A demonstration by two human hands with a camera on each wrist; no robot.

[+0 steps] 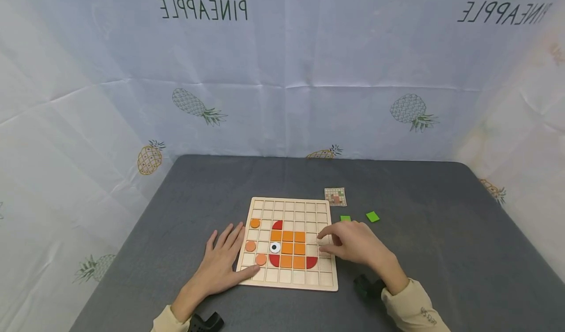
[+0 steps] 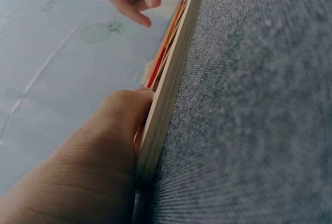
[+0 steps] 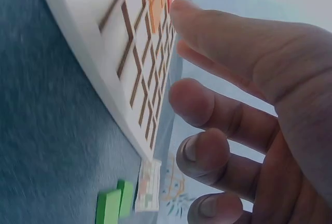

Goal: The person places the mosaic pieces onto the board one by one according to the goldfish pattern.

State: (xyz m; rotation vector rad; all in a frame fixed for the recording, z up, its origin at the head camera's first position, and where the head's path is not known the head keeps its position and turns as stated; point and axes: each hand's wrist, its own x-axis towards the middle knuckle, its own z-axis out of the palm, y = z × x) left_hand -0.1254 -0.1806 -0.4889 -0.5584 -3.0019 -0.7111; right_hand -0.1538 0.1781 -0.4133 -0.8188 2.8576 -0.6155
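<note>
A square wooden grid board [image 1: 311,279] lies on the table, its cells partly filled. Orange square tiles [image 1: 287,248] form a block at its middle, with red quarter-round tiles [image 1: 311,262] at the block's corners and a white eye tile [image 1: 274,247] at its left. Three orange round tiles [image 1: 250,246] sit in the left columns. My left hand [image 1: 220,266] rests at the board's left side, fingers spread, thumb [image 2: 137,102] on the near left corner. Over the right columns hovers my right hand [image 1: 357,243], fingers loosely bent, nothing between thumb and forefinger.
Two green square tiles [image 1: 372,217] lie on the dark table [image 1: 419,214] right of the board, one partly behind the right hand. A small patterned card [image 1: 335,197] lies by the board's far right corner. A pineapple-print curtain [image 1: 287,57] hangs behind the table.
</note>
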